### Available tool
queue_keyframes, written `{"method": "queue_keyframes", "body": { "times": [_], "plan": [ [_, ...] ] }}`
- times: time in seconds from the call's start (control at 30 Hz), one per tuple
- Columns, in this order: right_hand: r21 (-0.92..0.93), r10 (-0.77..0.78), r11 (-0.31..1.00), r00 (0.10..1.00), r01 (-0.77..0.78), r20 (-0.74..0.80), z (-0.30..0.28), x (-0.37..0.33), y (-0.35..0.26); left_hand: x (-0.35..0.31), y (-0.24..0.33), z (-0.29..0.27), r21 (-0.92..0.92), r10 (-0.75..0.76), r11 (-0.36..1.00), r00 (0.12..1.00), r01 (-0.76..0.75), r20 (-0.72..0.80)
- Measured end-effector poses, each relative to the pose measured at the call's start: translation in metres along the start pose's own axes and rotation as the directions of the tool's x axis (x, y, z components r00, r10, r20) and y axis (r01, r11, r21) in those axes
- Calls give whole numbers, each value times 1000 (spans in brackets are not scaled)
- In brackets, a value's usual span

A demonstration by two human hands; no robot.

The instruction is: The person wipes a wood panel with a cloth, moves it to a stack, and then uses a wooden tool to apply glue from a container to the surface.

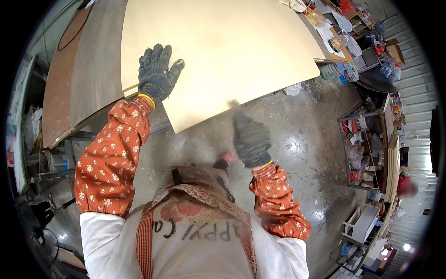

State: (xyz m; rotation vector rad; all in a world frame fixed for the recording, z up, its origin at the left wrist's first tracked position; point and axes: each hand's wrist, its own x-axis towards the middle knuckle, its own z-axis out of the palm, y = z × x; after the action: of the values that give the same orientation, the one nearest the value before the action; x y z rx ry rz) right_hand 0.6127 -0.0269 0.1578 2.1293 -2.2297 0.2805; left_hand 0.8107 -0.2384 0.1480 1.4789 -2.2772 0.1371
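Board (232, 51), pale and broad, lies at twelve o'clock from you; a grey-brown panel (98, 60) shows at eleven. Your gloved left hand (159, 74), just before twelve, rests palm-down on the board, fingers spread. Your gloved right hand (252, 137), at one, stands apart, blurred; its grip cannot be told.

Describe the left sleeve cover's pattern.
Left sleeve cover: white flowers on orange, clearest in the head view.
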Motion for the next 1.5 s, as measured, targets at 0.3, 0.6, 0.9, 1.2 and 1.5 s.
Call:
{"method": "queue_keyframes", "body": {
  "times": [0.3, 0.6, 0.9, 1.2, 1.5],
  "plan": [
    [208, 61, 978, 963, -6, -261, 21, 21, 53, 0, -7, -1, -19, -12, 1000, 999, 11, -36],
    [370, 100, 922, 993, -113, 55, 0, 4, 9, -4, -3, 5, 3, 12, 1000, 1000, -12, 1],
    [489, 248, 849, 968, -200, -35, 6, -33, 24, 23, 20, -3, 120, 38, 991, 972, -67, 231],
    [468, 210, 874, 970, -132, -119, 23, -20, 17, 30, 6, 15, 69, 76, 994, 984, -88, 162],
    [353, 80, 935, 989, -30, -128, 7, -21, 14, 23, 29, 2, 60, 59, 996, 985, -69, 163]
  ]
}}
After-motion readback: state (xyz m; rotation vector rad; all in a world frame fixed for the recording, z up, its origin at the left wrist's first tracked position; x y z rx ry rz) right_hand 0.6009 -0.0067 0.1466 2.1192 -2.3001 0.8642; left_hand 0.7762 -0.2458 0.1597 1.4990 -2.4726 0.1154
